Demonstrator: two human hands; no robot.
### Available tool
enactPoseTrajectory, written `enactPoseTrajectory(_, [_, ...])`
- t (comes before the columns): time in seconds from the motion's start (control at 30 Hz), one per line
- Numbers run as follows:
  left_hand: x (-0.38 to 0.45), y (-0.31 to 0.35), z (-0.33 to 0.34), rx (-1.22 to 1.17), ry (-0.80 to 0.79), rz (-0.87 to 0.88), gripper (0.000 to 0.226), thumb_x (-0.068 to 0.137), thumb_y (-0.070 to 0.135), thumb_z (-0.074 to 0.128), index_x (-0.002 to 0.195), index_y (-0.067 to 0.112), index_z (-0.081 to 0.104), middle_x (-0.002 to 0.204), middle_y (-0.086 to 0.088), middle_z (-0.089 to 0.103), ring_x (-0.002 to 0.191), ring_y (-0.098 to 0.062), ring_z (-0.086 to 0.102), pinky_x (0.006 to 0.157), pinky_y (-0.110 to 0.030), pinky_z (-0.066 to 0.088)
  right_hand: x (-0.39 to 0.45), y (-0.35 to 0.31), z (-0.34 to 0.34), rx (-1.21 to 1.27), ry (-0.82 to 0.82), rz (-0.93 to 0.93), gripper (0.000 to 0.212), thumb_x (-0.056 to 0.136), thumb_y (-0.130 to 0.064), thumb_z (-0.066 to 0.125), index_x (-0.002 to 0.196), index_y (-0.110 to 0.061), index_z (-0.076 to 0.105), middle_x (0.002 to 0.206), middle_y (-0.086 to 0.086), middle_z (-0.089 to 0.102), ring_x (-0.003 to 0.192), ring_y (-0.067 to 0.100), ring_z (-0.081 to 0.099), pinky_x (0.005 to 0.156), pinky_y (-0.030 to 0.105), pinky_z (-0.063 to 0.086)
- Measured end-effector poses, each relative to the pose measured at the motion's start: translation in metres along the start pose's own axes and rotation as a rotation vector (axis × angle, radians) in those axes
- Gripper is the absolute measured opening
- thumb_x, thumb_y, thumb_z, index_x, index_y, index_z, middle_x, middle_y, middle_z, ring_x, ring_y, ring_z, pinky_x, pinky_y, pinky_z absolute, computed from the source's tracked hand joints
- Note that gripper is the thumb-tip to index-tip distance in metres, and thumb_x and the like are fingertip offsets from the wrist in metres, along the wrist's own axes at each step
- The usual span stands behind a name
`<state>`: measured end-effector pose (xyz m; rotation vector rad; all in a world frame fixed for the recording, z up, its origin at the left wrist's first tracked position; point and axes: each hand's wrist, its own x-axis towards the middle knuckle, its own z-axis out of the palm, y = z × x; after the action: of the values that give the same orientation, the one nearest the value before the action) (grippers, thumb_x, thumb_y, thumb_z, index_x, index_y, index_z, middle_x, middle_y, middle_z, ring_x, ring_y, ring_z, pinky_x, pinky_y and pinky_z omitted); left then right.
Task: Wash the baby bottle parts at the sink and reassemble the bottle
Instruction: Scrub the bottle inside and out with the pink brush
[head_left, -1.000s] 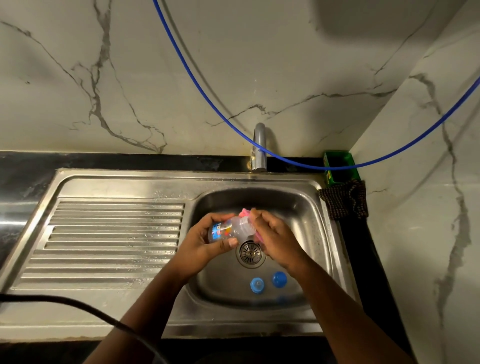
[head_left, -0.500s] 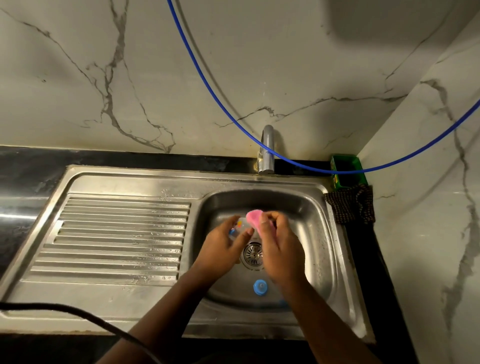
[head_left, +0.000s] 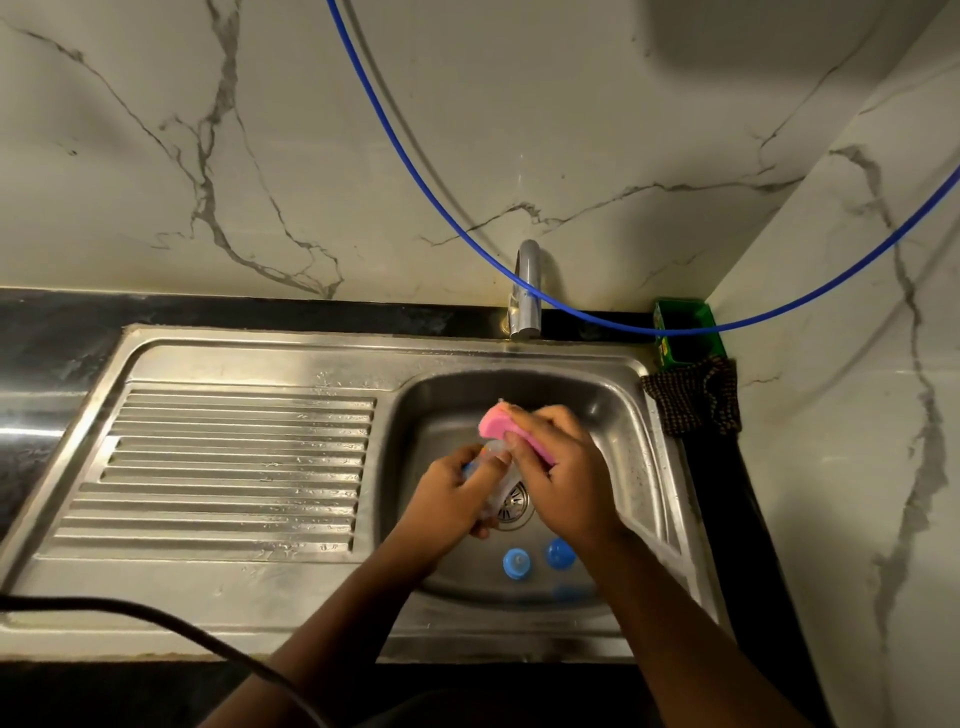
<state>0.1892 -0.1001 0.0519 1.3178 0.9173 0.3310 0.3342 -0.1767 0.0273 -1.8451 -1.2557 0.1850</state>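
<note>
Over the steel sink basin (head_left: 613, 410), my left hand (head_left: 452, 493) grips a clear baby bottle body (head_left: 496, 457), mostly hidden by its fingers. My right hand (head_left: 561, 478) holds a pink sponge (head_left: 501, 423) pressed against the bottle's upper end. On the basin floor near the front lie a blue collar with a teat (head_left: 516, 562) and a blue cap (head_left: 561, 553). A round drain (head_left: 514, 504) shows between my hands.
A chrome tap (head_left: 527, 291) stands behind the basin; no water stream is visible. A ribbed drainboard (head_left: 234, 467) lies to the left. A green box (head_left: 685, 332) and a dark checked cloth (head_left: 693, 397) sit at the right corner. A blue hose (head_left: 415, 156) hangs across the wall.
The view has shifted a little. My right hand lifted the pink sponge up onto the bottle's end and tilted it; both blue parts show on the basin floor again.
</note>
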Motion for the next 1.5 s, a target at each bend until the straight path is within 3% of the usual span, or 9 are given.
enactPoseTrajectory(0.2, [0.003, 0.005, -0.012, -0.248, 0.067, -0.054, 0.032, 0.1, 0.041, 0.058, 0.105, 0.012, 0.071, 0.082, -0.007, 0.07, 0.064, -0.024, 0.063, 0.046, -0.023, 0.041, -0.011, 0.006, 0.004, 0.028, 0.037, -0.033, 0.036, 0.102, -0.033, 0.06, 0.136, -0.023, 0.066, 0.105, -0.007, 0.056, 0.093, 0.016, 0.057, 0.076, 0.031, 0.055])
enactPoseTrajectory(0.3, [0.004, 0.002, -0.013, -0.229, 0.059, -0.065, 0.03, 0.1, 0.04, 0.059, 0.105, 0.012, 0.07, 0.081, -0.007, 0.068, 0.063, -0.024, 0.062, 0.044, -0.022, 0.04, -0.017, 0.011, 0.007, 0.058, 0.008, 0.018, 0.032, 0.1, -0.033, 0.063, 0.129, -0.021, 0.07, 0.104, -0.008, 0.057, 0.094, 0.016, 0.059, 0.075, 0.038, 0.056])
enactPoseTrajectory(0.43, [0.006, -0.003, -0.006, -0.053, 0.011, -0.026, 0.027, 0.101, 0.038, 0.059, 0.106, 0.014, 0.07, 0.085, -0.011, 0.07, 0.061, -0.023, 0.064, 0.044, -0.025, 0.043, 0.0, -0.002, 0.008, -0.049, 0.017, 0.012, 0.035, 0.101, -0.039, 0.058, 0.13, -0.022, 0.07, 0.105, -0.007, 0.055, 0.094, 0.015, 0.057, 0.074, 0.024, 0.053])
enactPoseTrajectory(0.6, [0.008, -0.001, -0.015, -0.174, 0.084, -0.053, 0.033, 0.1, 0.038, 0.059, 0.104, 0.007, 0.069, 0.075, -0.008, 0.068, 0.057, -0.022, 0.061, 0.042, -0.022, 0.037, -0.016, 0.012, 0.001, -0.047, -0.033, 0.012, 0.03, 0.103, -0.035, 0.062, 0.13, -0.025, 0.069, 0.102, -0.009, 0.054, 0.09, 0.013, 0.056, 0.072, 0.03, 0.054])
enactPoseTrajectory(0.8, [0.016, 0.002, -0.021, 0.053, 0.057, 0.003, 0.033, 0.1, 0.04, 0.06, 0.11, 0.011, 0.068, 0.082, -0.019, 0.073, 0.058, -0.023, 0.067, 0.042, -0.025, 0.044, -0.018, 0.012, 0.005, -0.053, 0.008, -0.012, 0.031, 0.105, -0.033, 0.056, 0.128, -0.018, 0.071, 0.111, -0.004, 0.06, 0.098, 0.013, 0.06, 0.078, 0.032, 0.056])
enactPoseTrajectory(0.93, [0.022, 0.005, -0.028, 0.267, 0.081, 0.036, 0.032, 0.097, 0.046, 0.063, 0.113, 0.018, 0.067, 0.079, -0.006, 0.074, 0.058, -0.02, 0.073, 0.044, -0.025, 0.049, -0.01, 0.01, 0.002, -0.072, -0.004, -0.045, 0.031, 0.105, -0.034, 0.056, 0.127, -0.019, 0.072, 0.114, -0.005, 0.06, 0.102, 0.015, 0.062, 0.082, 0.034, 0.057])
enactPoseTrajectory(1.07, [0.026, 0.005, -0.032, 0.399, 0.09, 0.042, 0.029, 0.093, 0.048, 0.066, 0.107, 0.022, 0.065, 0.079, -0.002, 0.071, 0.055, -0.016, 0.072, 0.044, -0.023, 0.051, -0.01, 0.003, 0.003, -0.083, 0.065, -0.061, 0.034, 0.105, -0.031, 0.055, 0.134, -0.017, 0.069, 0.116, -0.003, 0.06, 0.103, 0.01, 0.059, 0.086, 0.02, 0.052])
enactPoseTrajectory(1.3, [0.019, -0.027, -0.041, 0.699, -0.062, 0.255, 0.042, 0.083, 0.05, 0.074, 0.119, 0.031, 0.067, 0.099, 0.011, 0.072, 0.078, 0.0, 0.068, 0.06, -0.01, 0.048, 0.008, 0.02, -0.001, 0.057, -0.385, 0.215, 0.029, 0.098, -0.027, 0.067, 0.126, -0.024, 0.071, 0.118, -0.01, 0.07, 0.109, 0.005, 0.065, 0.097, 0.038, 0.057])
enactPoseTrajectory(1.5, [0.016, -0.025, -0.055, 0.64, -0.131, 0.277, 0.051, 0.075, 0.043, 0.086, 0.117, 0.03, 0.06, 0.099, 0.014, 0.069, 0.086, 0.002, 0.067, 0.072, -0.014, 0.054, 0.007, 0.016, -0.006, -0.049, -0.447, 0.183, 0.026, 0.1, -0.029, 0.064, 0.125, -0.027, 0.07, 0.116, -0.013, 0.07, 0.104, 0.004, 0.065, 0.093, 0.031, 0.057])
